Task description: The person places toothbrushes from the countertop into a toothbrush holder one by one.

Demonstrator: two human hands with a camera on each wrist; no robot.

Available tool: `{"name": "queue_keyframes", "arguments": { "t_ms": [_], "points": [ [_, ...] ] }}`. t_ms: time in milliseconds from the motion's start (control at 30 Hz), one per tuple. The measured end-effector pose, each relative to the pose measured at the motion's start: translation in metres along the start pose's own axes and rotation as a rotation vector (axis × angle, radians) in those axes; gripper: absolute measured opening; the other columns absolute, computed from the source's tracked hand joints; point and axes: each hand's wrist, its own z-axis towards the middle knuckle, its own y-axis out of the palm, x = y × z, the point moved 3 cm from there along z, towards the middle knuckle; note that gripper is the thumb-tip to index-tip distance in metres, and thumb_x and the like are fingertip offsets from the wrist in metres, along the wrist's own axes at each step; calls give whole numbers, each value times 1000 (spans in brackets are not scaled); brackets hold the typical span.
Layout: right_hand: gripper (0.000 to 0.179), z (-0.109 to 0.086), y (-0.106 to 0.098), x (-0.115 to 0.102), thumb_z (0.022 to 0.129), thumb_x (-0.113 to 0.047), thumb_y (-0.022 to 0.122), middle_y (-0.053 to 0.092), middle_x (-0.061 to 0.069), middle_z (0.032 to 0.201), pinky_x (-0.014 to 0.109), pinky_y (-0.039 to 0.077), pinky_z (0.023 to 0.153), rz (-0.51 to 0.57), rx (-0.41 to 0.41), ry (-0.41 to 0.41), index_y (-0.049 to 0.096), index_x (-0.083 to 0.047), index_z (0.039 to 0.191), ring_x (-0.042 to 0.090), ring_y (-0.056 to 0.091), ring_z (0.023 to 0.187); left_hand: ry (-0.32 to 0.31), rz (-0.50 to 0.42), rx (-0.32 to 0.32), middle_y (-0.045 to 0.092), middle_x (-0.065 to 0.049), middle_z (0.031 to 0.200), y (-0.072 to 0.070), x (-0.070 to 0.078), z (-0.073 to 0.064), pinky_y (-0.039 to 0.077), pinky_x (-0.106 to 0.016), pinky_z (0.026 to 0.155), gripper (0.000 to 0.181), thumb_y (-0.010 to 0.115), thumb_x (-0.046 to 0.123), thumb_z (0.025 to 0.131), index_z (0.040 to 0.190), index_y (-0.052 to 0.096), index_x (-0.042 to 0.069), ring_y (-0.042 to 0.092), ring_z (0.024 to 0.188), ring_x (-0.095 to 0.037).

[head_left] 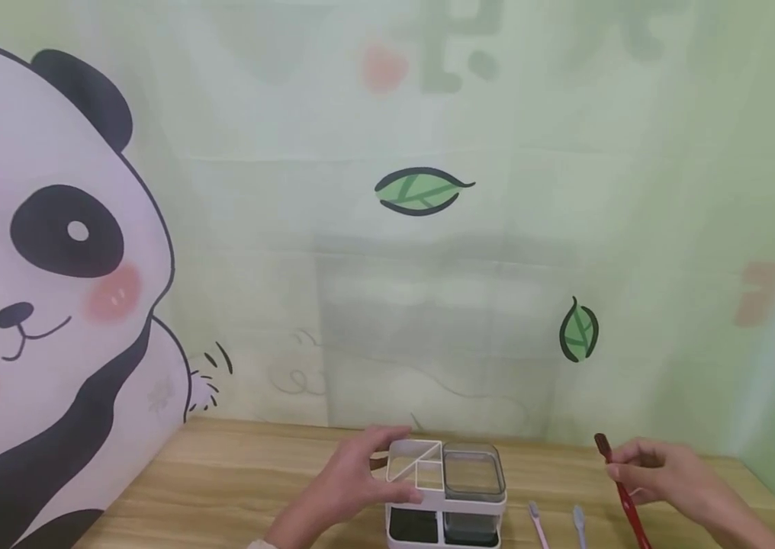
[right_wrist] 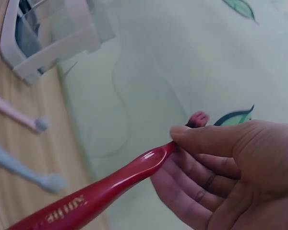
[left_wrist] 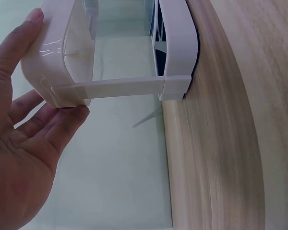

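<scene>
In the head view, the hands are well apart. The left hand [head_left: 353,482] grips the upper tier of the white rack [head_left: 444,496] at its left end. The rack stands on the wooden tabletop [head_left: 236,474]; its top has divided slots on the left and a clear cup [head_left: 474,474] on the right. The right hand [head_left: 677,479] pinches the red brush [head_left: 628,506] near its dark head, which points up, the handle slanting down out of the frame. Between rack and red brush lie the pink brush [head_left: 538,524] and, beside it, the blue brush [head_left: 580,526]. Behind is a cloth with a panda and leaves.

In the left wrist view, the thumb lies on the outside of the upper tier and the fingertips press its edge.

In the right wrist view, thumb and fingers clasp the red brush's neck; gold lettering marks its handle. Both other brushes touch the tabletop.
</scene>
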Motion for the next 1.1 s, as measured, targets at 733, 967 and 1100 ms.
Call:
{"name": "queue_keyframes", "arguments": {
  "t_ms": [733,967,1100],
  "points": [
    [40,-21,15,-96,102,-35,75,79,2,104,31,63,82,178,321,-223,70,-1,122,22,76,92,5,10,8,65,-6,131,2,-3,1,59,-37,99,70,96,30,81,139,68,4,61,125,-33],
    [24,-16,34,-118,101,-19,77,79,1,98,29,64,79,337,352,-352,71,1,113,21,77,85,-8,7,-9,64,-7,130,3,-2,1,58,-37,100,69,94,31,84,140,66,1,59,126,-34],
    [25,-13,41,-127,99,-19,79,79,3,98,29,64,81,383,357,-373,70,1,112,22,77,83,-18,-1,-13,63,-6,131,3,-1,1,58,-37,101,68,93,31,85,140,67,2,59,127,-34]
  ]
}}
